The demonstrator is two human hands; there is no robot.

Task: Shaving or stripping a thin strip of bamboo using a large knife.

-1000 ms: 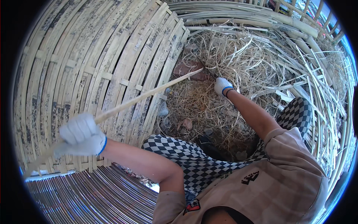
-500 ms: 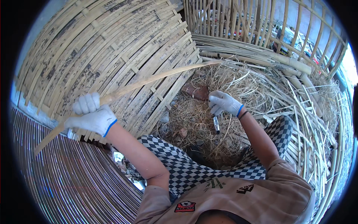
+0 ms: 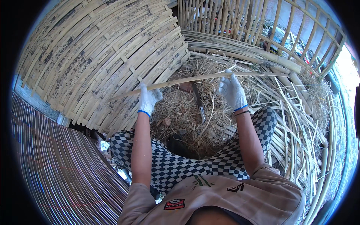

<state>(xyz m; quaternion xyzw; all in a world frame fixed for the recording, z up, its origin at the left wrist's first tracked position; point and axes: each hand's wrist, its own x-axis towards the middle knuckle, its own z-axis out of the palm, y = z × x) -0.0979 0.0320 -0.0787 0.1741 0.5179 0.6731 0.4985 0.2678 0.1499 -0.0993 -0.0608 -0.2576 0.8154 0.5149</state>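
A long, thin bamboo strip (image 3: pixel 187 80) stretches across in front of me above the shavings. My left hand (image 3: pixel 148 99), in a white glove with a blue cuff, is closed on its left part. Farther right, my right hand (image 3: pixel 233 92), gloved the same way, grips the strip between thumb and fingers. Below and between the hands, a knife (image 3: pixel 197 98) with a dark blade and a shiny handle lies on the pile of bamboo shavings (image 3: pixel 217 131). A reddish-brown piece (image 3: pixel 185 87) lies beside the blade, partly hidden by the strip.
A woven bamboo panel (image 3: pixel 97 56) fills the left. Split bamboo strips (image 3: pixel 288 131) lie in a heap to my right. Bamboo poles (image 3: pixel 243 56) and a slatted bamboo fence (image 3: pixel 225 18) stand beyond the shavings. Dark, shiny ribbed material (image 3: pixel 56 161) lies at lower left.
The strip has swung from a slant to nearly level and shifted right. My left hand has moved right with it. My right hand, formerly off the strip near the knife, now holds it.
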